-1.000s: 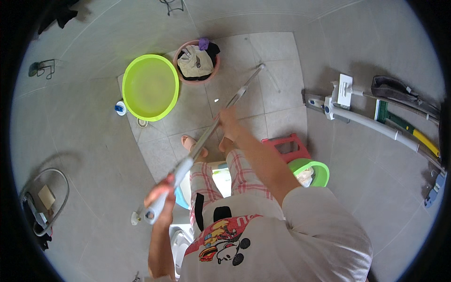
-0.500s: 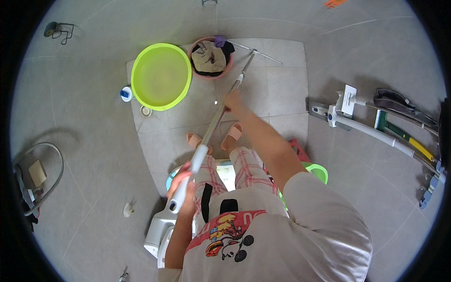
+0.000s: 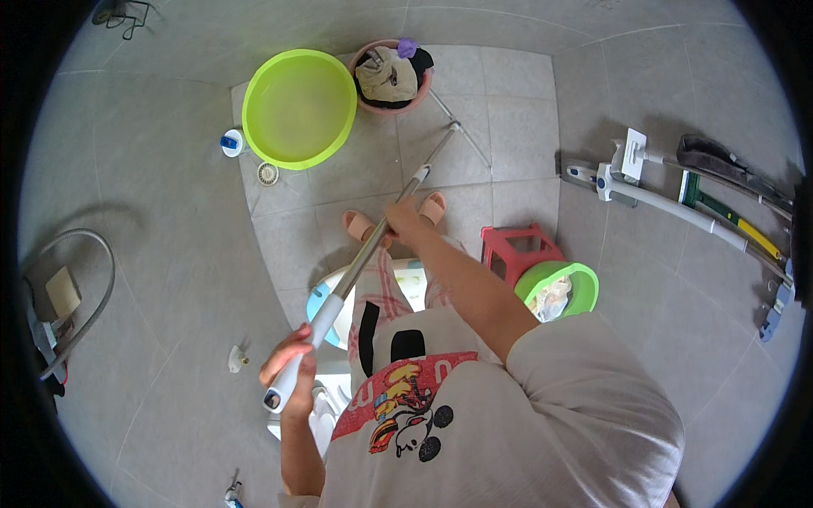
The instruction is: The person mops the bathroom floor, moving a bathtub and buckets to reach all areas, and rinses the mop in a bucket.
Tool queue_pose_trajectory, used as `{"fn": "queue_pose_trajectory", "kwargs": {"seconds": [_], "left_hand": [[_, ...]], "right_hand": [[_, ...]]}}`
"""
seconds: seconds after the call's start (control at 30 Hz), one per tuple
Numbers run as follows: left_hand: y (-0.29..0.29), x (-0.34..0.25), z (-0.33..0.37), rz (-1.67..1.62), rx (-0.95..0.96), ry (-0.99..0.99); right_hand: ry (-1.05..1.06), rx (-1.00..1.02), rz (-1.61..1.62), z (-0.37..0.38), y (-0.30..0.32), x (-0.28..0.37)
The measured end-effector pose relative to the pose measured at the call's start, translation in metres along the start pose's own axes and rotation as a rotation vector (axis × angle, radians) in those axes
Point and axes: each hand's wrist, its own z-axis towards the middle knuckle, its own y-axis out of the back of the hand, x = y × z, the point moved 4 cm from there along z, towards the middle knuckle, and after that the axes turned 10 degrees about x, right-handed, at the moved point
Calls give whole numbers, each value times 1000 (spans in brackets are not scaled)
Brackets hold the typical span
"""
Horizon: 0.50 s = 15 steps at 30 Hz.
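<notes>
A long-handled floor squeegee (image 3: 365, 256) slants across the middle of the view. Its thin blade (image 3: 472, 148) lies on the tiles to the front right of the pink basin (image 3: 388, 107). My left hand (image 3: 290, 368) is wrapped round the white grip near its end. Farther up, my right hand (image 3: 401, 222) closes round the metal pole, above my feet in pink slippers (image 3: 359, 224). The pink basin holds bunched dark and beige cloths. Left of it stands a large lime-green basin (image 3: 300, 108) with cloudy liquid.
At my right are a red stool (image 3: 518, 251) and a green bucket (image 3: 584, 289) with pale contents. Long-handled cleaning tools (image 3: 669, 206) hang along the right wall. A round floor drain (image 3: 268, 173) and a white, blue-topped container (image 3: 233, 142) sit by the left wall. Behind my legs is a toilet (image 3: 324, 415).
Both hands have drawn the squeegee back toward me. Its blade has moved nearer across the tiles and turned to a steeper angle. The stool and green bucket show more fully.
</notes>
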Motion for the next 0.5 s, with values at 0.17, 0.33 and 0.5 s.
{"fn": "queue_pose_trajectory", "kwargs": {"seconds": [0.17,0.33,0.5], "left_hand": [[37,-15,-28,102,56,-1],[42,-27,4,103,184,-160],[14,-9,47,79,334,-126]], "right_hand": [[-211,-86,338,-59,-55,19],[211,39,95,-24,-32,-21],[-76,-267,521,-30,20,-5]]}}
